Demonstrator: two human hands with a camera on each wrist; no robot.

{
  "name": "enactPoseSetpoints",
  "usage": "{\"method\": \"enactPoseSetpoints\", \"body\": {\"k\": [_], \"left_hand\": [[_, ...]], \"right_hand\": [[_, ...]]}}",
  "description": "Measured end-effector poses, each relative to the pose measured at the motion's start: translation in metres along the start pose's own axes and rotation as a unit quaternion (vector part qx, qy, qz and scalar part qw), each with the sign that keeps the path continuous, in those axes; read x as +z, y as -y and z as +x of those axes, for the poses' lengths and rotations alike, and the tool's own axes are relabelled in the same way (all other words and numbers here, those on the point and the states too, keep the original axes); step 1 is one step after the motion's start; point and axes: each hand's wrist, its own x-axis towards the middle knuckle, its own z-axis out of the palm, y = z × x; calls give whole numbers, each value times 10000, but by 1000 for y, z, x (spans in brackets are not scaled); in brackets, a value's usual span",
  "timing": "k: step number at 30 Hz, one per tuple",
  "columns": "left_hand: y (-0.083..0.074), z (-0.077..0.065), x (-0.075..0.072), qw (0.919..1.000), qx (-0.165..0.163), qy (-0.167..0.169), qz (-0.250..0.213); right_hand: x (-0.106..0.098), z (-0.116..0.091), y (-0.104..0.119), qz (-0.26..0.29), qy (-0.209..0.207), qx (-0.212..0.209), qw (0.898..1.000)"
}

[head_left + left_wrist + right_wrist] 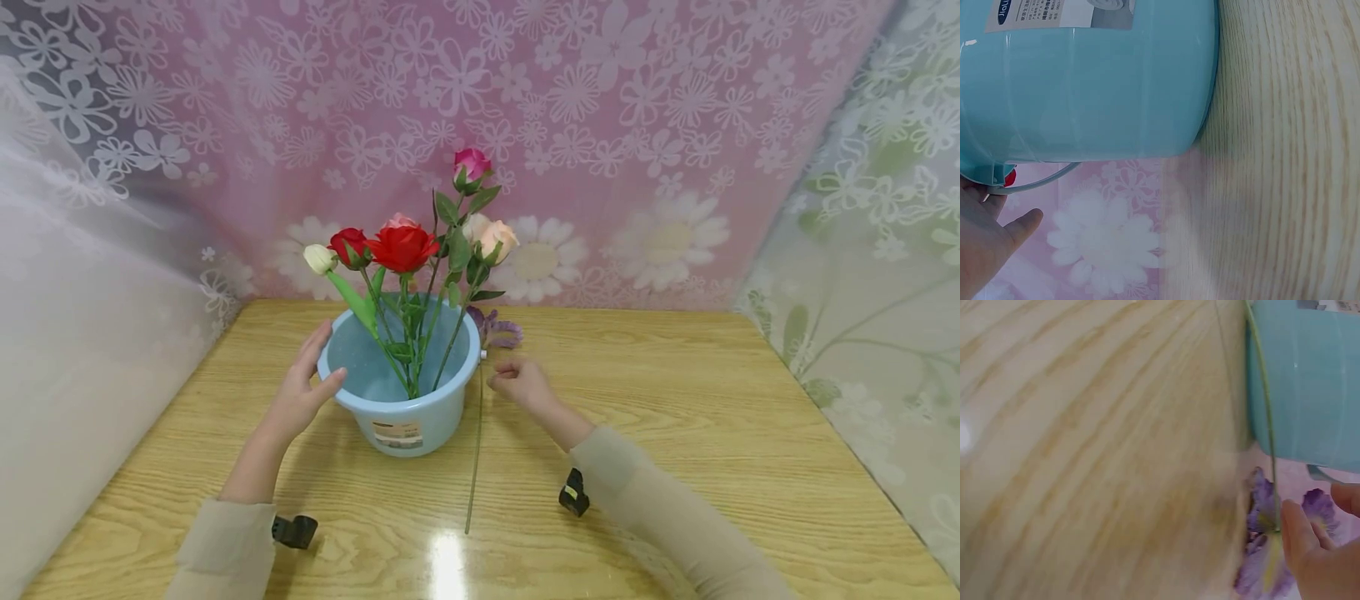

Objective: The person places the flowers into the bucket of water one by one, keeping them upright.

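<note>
A light blue bucket (397, 429) stands on the wooden table with several artificial flowers in it. Among them are a large red flower (403, 248), a white tulip (320, 259) and a magenta rose (471, 163). My left hand (303, 392) rests at the bucket's left rim, thumb over the rim; in the left wrist view its fingers touch near the handle end. A purple flower (1267, 565) lies right of the bucket, its long thin stem (474, 467) running toward me. My right hand (1316, 550) is right beside that stem near the bloom, fingers loosely bent, thumb apart.
The bucket's curved handle (1044, 181) hangs at its side. Pink floral cloth (600, 150) covers the back, and pale cloth hangs at both sides. Black wrist cameras (295, 532) show at both sleeves. Light reflects off the table's (645, 367) front.
</note>
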Motion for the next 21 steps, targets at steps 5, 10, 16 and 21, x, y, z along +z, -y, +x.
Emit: {"method": "enactPoseSetpoints", "body": {"k": [5,10,16,21], "left_hand": [[14,1,-1,9999,91,-16,38],[14,1,0,9999,133,-34,41],[14,0,0,9999,105,-34,58],[14,0,0,9999,127,-35,29]], "right_hand": [[6,27,-41,378,663,388,9963],[26,96,-141,913,970,377,9904],[44,116,-173,1131,781,712,9879],[39,92,-140,1374,805,730,9845]]}}
